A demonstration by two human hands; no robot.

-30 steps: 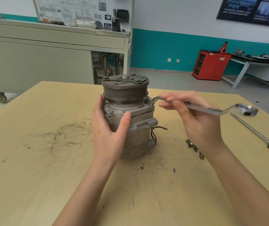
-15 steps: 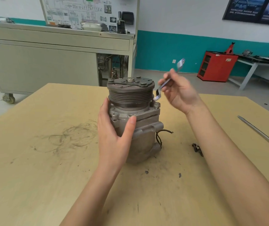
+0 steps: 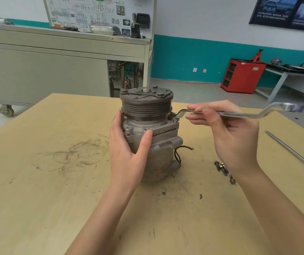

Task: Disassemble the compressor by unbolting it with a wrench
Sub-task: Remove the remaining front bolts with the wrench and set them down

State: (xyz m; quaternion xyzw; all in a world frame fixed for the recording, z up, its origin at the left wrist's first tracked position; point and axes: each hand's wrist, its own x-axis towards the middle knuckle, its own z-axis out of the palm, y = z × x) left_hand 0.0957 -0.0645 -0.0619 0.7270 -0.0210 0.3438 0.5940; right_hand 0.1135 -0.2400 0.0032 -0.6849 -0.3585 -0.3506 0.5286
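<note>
Counter [image 3: 37, 208]: pale wood, filling the lower frame; your two bare forearms enter from the bottom edge.

Scuff marks [image 3: 81, 153]: dark looping smears, left of centre on the counter.

Loose bolts [image 3: 222, 168]: a few lying together right of centre, just beside your right wrist.

Your left hand [image 3: 129, 155]: curled round the left side of the compressor's body, with the thumb pressed on the front face just below the flange and the fingers wrapped behind, out of sight.

Compressor [image 3: 164, 155]: grey metal, standing upright at frame centre on the counter, ribbed pulley [image 3: 145, 105] on top. Black wires [image 3: 178, 153] loop out of its lower right side.

Your right hand [image 3: 230, 137]: right of the compressor and raised off the counter, pinching the wrench shaft between thumb and fingertips.

Wrench [image 3: 250, 116]: long offset ring type, roughly level. Its near end sits on a bolt [image 3: 175, 119] at the flange's right corner; its far end points toward the right edge and is blurred.

Screwdriver [image 3: 291, 153]: lying at the right edge of the counter, orange handle toward the frame edge, well apart from the compressor.

Wheeled cabinet [image 3: 46, 74]: beige, upper left, beyond the counter; a diagram board [image 3: 92, 11] stands above it.

Red cabinet [image 3: 243, 76]: upper right, against the teal wall band.
</note>
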